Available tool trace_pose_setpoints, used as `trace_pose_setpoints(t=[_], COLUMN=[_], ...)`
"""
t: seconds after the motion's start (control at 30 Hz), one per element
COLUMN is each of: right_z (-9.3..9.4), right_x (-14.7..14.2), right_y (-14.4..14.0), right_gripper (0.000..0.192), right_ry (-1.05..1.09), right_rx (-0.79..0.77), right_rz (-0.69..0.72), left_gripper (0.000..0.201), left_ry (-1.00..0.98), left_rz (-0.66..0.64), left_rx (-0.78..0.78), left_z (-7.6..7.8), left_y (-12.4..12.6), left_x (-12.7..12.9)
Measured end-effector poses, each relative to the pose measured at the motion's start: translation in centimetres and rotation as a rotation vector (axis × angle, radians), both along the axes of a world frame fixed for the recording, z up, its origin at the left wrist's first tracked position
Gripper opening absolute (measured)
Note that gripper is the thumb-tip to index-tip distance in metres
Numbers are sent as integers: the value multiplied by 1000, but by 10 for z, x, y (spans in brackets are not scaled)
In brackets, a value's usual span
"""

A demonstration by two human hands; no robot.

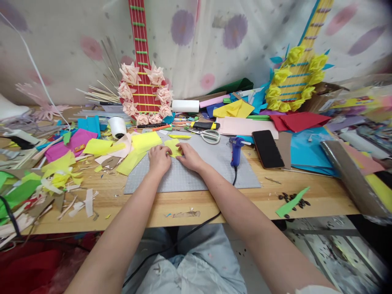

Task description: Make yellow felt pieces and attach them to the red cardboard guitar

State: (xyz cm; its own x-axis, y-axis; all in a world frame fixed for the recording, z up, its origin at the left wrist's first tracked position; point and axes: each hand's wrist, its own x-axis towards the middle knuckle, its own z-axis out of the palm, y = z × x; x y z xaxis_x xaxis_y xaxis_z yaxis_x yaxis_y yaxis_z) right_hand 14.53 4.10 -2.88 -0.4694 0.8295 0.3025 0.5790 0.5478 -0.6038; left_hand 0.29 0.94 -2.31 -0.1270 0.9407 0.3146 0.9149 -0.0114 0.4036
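Yellow paper piece (171, 147): lying on the grey cutting mat (186, 177), taken as the dial's centre, twelve pointing away from the body.
Left hand (159, 160): at eight o'clock, fingers curled by the near edge.
Right hand (189, 156): at four o'clock, fingertips on the paper.
Grip: hands close but apart; whether pinching or merely pressing, cannot tell.
Tear or crease: likeliest fault, from uneven pulling on such thin-looking stock.
Blue glue gun (236, 151): at three o'clock; could burn fingers on a careless reach, if hot, which cannot be told.
Black cord (235, 174): running under the right forearm and over the edge of the table (260, 200); could drag the gun by snagging.
Scissors (211, 137): at two o'clock; could nick during blind groping.
Yellow sheets (146, 140): at ten o'clock, near the left hand; could get swept along by a sideways move.
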Motion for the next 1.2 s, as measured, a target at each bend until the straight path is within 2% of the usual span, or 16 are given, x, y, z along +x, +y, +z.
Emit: trace_pose_setpoints(t=[0.17,0.33,0.47,0.73,0.8,0.87,0.97,1.03,1.07,1.1,1.13,1.2], right_z=[0,0,2,-1,5,25,79,121,139,153,163,170], right_x=[0,-1,-2,-3,-4,-5,6,33,54,80,111,183], right_y=[-1,0,2,3,1,-6,-24,-33,-34,-32,-27,-10], right_gripper=[37,27,23,18,16,13,10,11,12,13,16,19], right_ry=[55,324,496,536,558,590,573,464,389,313,251,146], right_rx=[-33,-170,-233,-261,-264,-281,-226,-162,-126,-102,-83,-59], right_rz=[-16,-99,-151,-191,-204,-201,-32,126,139,92,-23,-384], left_gripper=[26,28,23,22,21,21,21,20,20,20,20,19], left_ry=[-111,-236,-273,-296,-302,-297,-284,-290,-297,-306,-315,-330], left_rz=[19,9,21,47,58,57,41,40,44,50,57,69], left_rx=[56,170,191,190,198,202,191,181,179,176,175,176], left_z=[-2,-1,0,3,4,4,3,3,3,3,3,4], left_y=[2,2,1,0,1,1,3,3,3,3,3,2], left_x=[-5,-10,-13,-16,-17,-18,-18,-19,-19,-19,-19,-19])
